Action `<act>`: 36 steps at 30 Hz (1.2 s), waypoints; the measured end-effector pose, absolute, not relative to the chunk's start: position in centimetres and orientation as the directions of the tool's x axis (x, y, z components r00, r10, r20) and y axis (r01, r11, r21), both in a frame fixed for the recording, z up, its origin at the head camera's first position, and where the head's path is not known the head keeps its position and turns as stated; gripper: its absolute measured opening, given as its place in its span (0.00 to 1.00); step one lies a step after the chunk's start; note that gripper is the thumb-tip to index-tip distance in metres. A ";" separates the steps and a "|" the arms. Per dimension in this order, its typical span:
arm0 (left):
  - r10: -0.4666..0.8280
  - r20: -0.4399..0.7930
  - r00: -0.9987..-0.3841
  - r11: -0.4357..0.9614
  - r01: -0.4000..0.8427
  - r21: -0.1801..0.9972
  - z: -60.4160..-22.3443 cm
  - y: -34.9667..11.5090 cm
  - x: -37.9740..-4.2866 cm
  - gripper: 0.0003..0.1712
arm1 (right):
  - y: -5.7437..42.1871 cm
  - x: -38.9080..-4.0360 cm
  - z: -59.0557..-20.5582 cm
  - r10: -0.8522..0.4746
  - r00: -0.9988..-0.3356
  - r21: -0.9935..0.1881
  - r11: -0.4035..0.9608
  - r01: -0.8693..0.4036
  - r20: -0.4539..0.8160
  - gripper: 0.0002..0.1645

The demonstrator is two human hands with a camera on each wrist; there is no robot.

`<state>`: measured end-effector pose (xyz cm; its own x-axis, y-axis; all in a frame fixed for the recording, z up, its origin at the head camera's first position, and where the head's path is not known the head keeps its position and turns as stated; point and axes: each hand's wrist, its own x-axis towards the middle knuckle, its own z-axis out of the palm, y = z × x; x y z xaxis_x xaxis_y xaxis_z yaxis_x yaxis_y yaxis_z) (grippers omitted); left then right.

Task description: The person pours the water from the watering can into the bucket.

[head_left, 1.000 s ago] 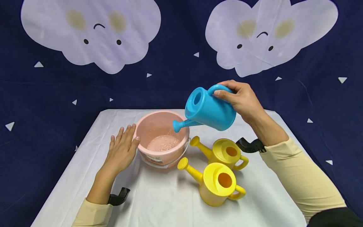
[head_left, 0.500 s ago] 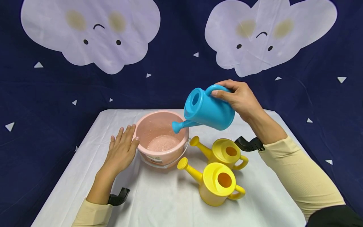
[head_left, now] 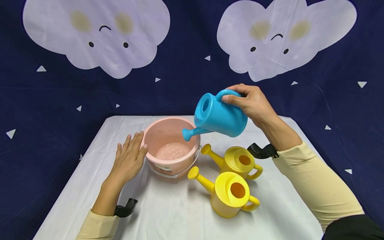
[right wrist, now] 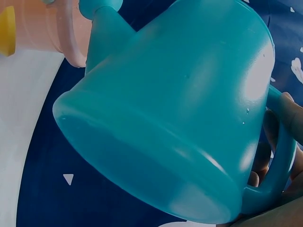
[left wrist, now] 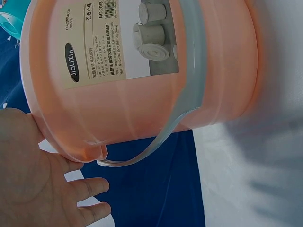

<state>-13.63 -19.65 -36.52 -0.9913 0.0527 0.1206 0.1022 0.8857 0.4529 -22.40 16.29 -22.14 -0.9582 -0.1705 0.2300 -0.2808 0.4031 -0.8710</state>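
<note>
My right hand point(head_left: 252, 101) grips the handle of a blue watering can point(head_left: 223, 115), its fingers curled round it as the right wrist view also shows. Tilted to the left, the can has its spout over the right side of a pink bucket point(head_left: 156, 161). Shallow water point(head_left: 172, 151) with a rippled, bubbly surface lies in the bucket. In the left wrist view, small drops hang under the blue spout head point(left wrist: 12, 19). My left hand point(head_left: 129, 160) has straight fingers and rests against the left of the bucket's rim. The bucket's grey handle point(left wrist: 191, 71) hangs down.
Two yellow watering cans stand upright on the white-covered table point(head_left: 168, 210): a rear one point(head_left: 234, 156) right of the bucket, and a front one point(head_left: 229, 196) nearer me. Both spouts point left. A dark blue backdrop point(head_left: 186, 93) with clouds stands behind.
My right hand and the blue watering can have shifted slightly left. The thin water stream seen at the spout one second ago is much fainter now. My left hand and the bucket stay put.
</note>
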 end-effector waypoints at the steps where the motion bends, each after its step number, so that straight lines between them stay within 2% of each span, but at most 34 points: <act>1: 0.053 0.120 -0.991 0.886 0.103 0.453 -36.5 -19.6 -13.6 0.36 | 16.3 -22.4 -22.1 -0.171 -0.958 -0.872 0.401 -0.282 0.231 0.24; 21: 0.051 0.139 -0.989 0.884 0.109 0.454 -36.8 -19.7 -13.7 0.36 | 16.0 -22.6 -22.0 -0.180 -0.956 -0.885 0.370 -0.283 0.230 0.24; 36: 0.049 0.139 -0.989 0.882 0.109 0.459 -36.8 -19.6 -13.7 0.36 | 15.8 -22.4 -21.4 -0.193 -0.956 -0.873 0.397 -0.284 0.223 0.24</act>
<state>-13.65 -19.63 -36.83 -0.9890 0.0495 0.1394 0.1088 0.8817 0.4591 -22.42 15.76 -21.41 -0.9555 -0.1925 0.2234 -0.2841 0.3971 -0.8727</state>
